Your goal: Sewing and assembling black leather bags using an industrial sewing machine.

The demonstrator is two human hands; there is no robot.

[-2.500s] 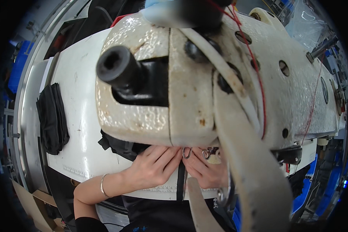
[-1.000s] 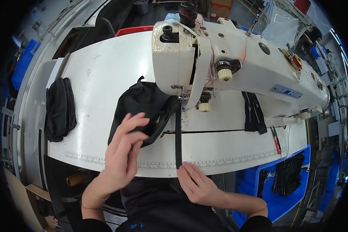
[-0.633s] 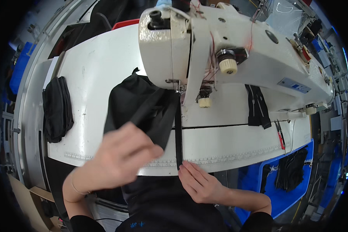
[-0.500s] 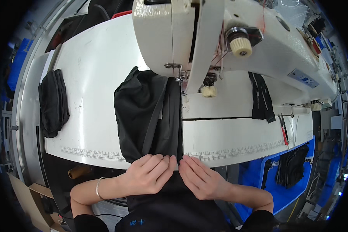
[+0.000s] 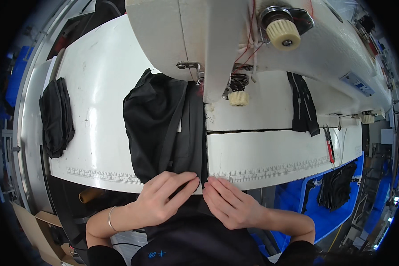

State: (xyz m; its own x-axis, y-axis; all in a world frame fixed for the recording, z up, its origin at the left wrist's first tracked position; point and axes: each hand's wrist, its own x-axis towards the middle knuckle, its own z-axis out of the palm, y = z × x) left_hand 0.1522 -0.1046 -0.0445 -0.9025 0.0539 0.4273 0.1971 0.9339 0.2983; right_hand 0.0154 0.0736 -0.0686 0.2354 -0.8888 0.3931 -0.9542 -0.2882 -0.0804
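Observation:
My left hand (image 5: 166, 199) pinches the near edge of a black fabric piece (image 5: 153, 119) with closed fingers. My right hand (image 5: 230, 204), also closed, holds the near end of a dark zipper tape (image 5: 205, 146) beside it. The fingertips of both hands are close together at the table's front edge. The fabric and tape run up under the needle area of a white sewing machine (image 5: 162, 35); the exact contact at the presser foot is hard to make out. The fabric lies rumpled to the left, with a narrow pale strip showing in it.
A folded black stack (image 5: 55, 119) lies on the white table (image 5: 93, 102). At right are loose black zippers (image 5: 302, 106) and red-handled snips (image 5: 329, 146). A blue bin (image 5: 288, 208) with black pieces sits below right, a cardboard box (image 5: 44, 230) below left.
The view has pulled back from the machine head. My left hand has come down beside my right and gripped the fabric, which now lies straighter along the tape.

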